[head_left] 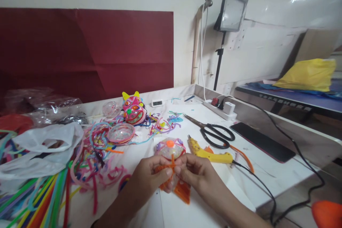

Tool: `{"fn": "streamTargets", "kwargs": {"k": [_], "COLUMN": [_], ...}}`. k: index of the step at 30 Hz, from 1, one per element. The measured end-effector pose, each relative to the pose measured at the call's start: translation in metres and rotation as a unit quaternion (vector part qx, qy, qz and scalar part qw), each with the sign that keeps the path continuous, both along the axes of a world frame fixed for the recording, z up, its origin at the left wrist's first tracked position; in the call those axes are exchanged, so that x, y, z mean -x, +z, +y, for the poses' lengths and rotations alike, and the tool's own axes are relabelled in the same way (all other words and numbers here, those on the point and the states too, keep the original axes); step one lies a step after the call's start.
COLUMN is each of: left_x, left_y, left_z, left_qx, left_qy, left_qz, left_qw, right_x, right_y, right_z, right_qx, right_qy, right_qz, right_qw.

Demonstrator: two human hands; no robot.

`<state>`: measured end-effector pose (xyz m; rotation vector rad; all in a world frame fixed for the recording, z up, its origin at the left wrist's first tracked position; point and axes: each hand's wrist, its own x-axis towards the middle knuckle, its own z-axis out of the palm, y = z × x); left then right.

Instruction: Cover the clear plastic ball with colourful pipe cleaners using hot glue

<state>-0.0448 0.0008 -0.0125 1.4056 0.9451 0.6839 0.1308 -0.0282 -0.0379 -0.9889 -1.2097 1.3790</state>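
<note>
My left hand (149, 178) and my right hand (196, 172) meet at the table's near middle, both pinched on an orange pipe cleaner piece (181, 188) that fans out below my fingers. Its upper end runs up onto a clear dome-shaped ball (170, 148) wrapped in pink pipe cleaners with an orange dot on top. The dome rests on the white table (267, 174) just beyond my fingertips. A yellow glue gun (210, 153) lies right beside my right hand.
Black scissors (215, 133) and a dark phone (263, 141) lie to the right, with a power strip (220, 108) behind. A finished pink mask-like craft (133, 108), clear half domes (121, 133) and loose colored pipe cleaners (88, 156) crowd the left, beside plastic bags (40, 146).
</note>
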Motion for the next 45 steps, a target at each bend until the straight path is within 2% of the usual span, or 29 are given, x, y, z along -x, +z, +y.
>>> {"fn": "streamTargets", "kwargs": {"k": [10,20,26,30,37,45], "left_x": [-0.003,-0.006,-0.007,-0.006,-0.003,-0.005], "left_y": [0.001,0.005,0.007,0.005,0.003,0.006], "left_z": [-0.001,-0.001,-0.002,-0.001,0.001,-0.004], "left_qx": [0.024,0.041,0.054,0.060,0.052,0.069], "left_qy": [0.046,0.083,0.075,0.063,0.041,0.026], "left_qz": [0.005,0.024,0.012,0.004,0.029,0.007], "left_qw": [0.999,0.995,0.996,0.996,0.997,0.997], "right_x": [0.000,-0.002,-0.009,-0.012,-0.013,-0.015], "right_y": [0.001,0.005,0.007,0.015,0.020,0.021], "right_z": [0.001,0.005,0.011,0.015,0.022,0.023], "right_qx": [-0.016,-0.005,-0.024,0.002,0.041,0.029], "right_qy": [0.026,-0.022,0.021,0.060,0.085,0.087], "right_qz": [-0.010,-0.027,-0.050,-0.036,-0.015,-0.044], "right_qw": [0.999,0.999,0.998,0.998,0.995,0.995]}}
